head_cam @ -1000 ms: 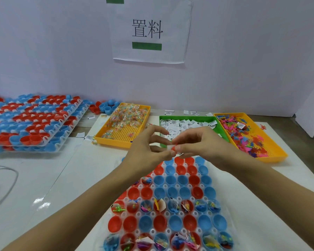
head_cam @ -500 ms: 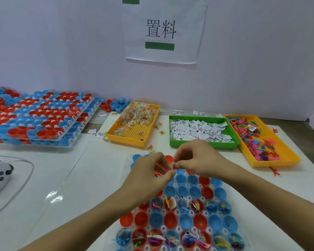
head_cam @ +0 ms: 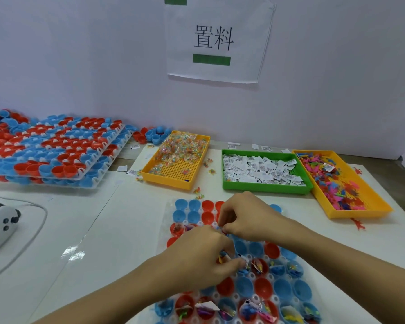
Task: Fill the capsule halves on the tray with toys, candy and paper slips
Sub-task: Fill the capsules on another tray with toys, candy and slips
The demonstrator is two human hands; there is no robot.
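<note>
Against the frame from half a second back, I see both hands lower and nearer to me over the capsule tray (head_cam: 290, 289). They were pinching something small between them above the tray's far rows; now they have parted a little. My left hand (head_cam: 197, 256) has dropped to the tray's middle rows, its fingers curled, thumb and fingertips pinching what looks like a white paper slip (head_cam: 243, 258) with a bit of coloured stuff beside it, right at the capsule halves. My right hand (head_cam: 246, 218) sits just beyond it, over the tray's far rows, fingers curled in; whether it grips anything I cannot tell, though a speck of blue shows at its fingertips. The view has also tipped down, so more of the tray's near rows show.

The tray holds red and blue halves. Its nearest row and one middle row carry toys, wrappers and slips; the rows between and beyond look bare.

Beyond the tray stand three bins: a yellow candy bin (head_cam: 175, 160) on the left, a green bin of slips (head_cam: 264, 171) in the middle, an orange-yellow toy bin (head_cam: 346, 183) on the right. Far left of the tray lie stacked trays of capsule halves (head_cam: 49, 150), and a white controller (head_cam: 0, 223) with its cable.

On the wall behind the bins hangs a paper sign (head_cam: 218, 40) reading 置料, with a green bar under the characters. The slips bear small black print that is too fine to read.
</note>
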